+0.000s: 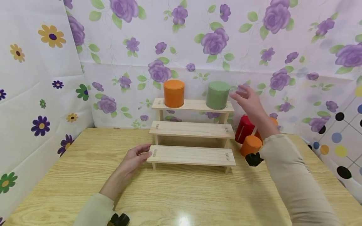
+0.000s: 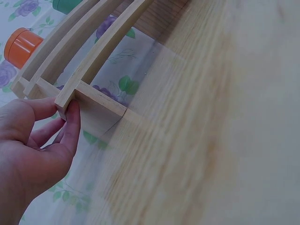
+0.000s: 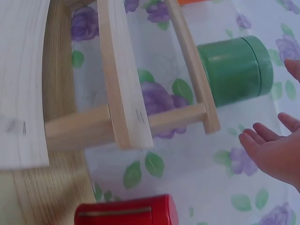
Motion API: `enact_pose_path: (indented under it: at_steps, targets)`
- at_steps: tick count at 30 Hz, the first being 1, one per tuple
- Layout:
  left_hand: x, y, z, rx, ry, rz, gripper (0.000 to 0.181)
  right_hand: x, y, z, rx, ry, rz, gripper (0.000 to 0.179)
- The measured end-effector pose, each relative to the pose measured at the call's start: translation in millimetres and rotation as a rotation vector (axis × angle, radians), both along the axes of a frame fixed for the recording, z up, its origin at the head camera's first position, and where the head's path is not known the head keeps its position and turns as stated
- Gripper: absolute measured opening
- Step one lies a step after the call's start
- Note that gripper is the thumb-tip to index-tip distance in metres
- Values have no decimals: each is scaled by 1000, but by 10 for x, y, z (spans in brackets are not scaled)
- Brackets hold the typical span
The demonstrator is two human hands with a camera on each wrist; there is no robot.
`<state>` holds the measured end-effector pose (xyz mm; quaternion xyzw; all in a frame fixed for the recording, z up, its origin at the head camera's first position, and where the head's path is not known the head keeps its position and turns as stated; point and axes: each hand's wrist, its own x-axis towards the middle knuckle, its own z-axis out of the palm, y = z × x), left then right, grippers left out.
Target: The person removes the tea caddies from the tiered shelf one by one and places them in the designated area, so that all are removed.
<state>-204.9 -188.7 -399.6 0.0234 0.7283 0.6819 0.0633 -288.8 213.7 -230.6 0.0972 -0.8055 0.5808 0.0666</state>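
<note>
A three-tier wooden shelf (image 1: 192,128) stands on the table, its steps rising toward the back. My left hand (image 1: 135,160) pinches the left end of the lowest step; thumb and fingers lie on either side of the board (image 2: 101,49) in the left wrist view. On the top step sit an orange canister (image 1: 173,94) at the left and a green canister (image 1: 217,95) at the right. Just right of the green canister, my right hand (image 1: 249,101) is raised with fingers apart and holds nothing. The right wrist view shows a gap between that hand (image 3: 276,145) and the green canister (image 3: 236,70).
Right of the shelf, a red canister (image 1: 244,129) and a small orange canister (image 1: 251,146) stand on the table (image 1: 169,194). Another orange canister (image 1: 273,121) is partly hidden behind my right forearm. A flowered cloth (image 1: 181,37) hangs behind the shelf.
</note>
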Motion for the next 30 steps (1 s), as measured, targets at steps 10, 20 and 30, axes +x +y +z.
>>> enact_pose_path:
  at_steps: [10, 20, 30]
  targets:
    - [1, -1, -16, 3, -9, 6, 52, -116, -289, -43, -64, -13, -12, 88]
    - [-3, -15, -14, 3, -4, -7, 52, -200, -438, -75, -115, -12, -75, 93]
    - [2, -16, -2, 16, -5, -14, 52, -244, -486, -115, -115, 8, -103, 80]
